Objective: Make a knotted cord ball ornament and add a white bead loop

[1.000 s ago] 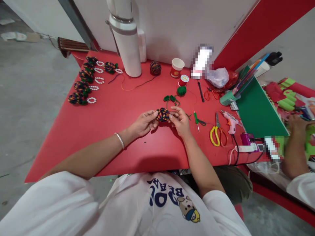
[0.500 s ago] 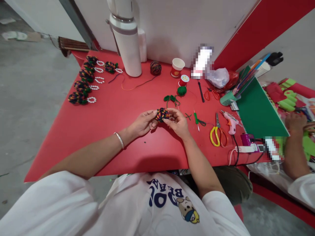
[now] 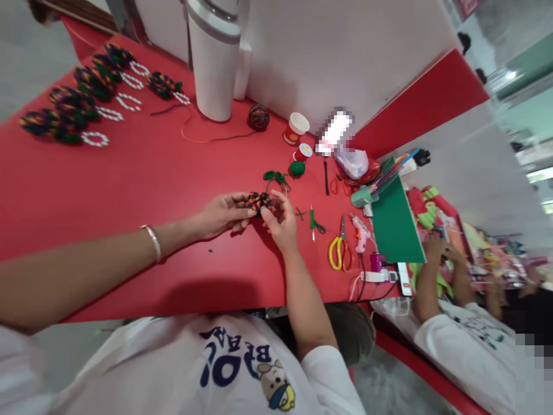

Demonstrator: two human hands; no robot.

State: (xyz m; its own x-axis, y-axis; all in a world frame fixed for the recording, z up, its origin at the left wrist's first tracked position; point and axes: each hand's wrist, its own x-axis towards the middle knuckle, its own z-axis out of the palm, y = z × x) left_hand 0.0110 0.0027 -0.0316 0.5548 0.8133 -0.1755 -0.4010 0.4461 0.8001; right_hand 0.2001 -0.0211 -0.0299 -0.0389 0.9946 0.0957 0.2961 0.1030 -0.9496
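Observation:
A crocheted piece of multicoloured yarn (image 3: 259, 200), dark with orange and purple flecks, is held over the red table (image 3: 142, 190). My left hand (image 3: 224, 214) pinches its left side, thumb in front. On its right side, my right hand (image 3: 281, 218) grips it with thumb and fingers. Just beyond lie small green crocheted leaves (image 3: 276, 178) with loose yarn. A green ball of yarn (image 3: 297, 168) sits beside a thread spool (image 3: 303, 152). To the right is a green-handled crochet hook (image 3: 312, 222).
Several finished crocheted pieces with bead loops (image 3: 95, 139) line the far left. A tall white tumbler (image 3: 215, 69), a variegated yarn ball (image 3: 259, 117) and a paper cup (image 3: 296, 128) stand behind. Scissors (image 3: 336, 251), a glue gun (image 3: 361, 231) and a green divider (image 3: 397, 225) are right; co-workers' hands are beyond.
The view has swung to the right, so the table's things appear further left and more co-workers show. Both hands still hold the crocheted piece.

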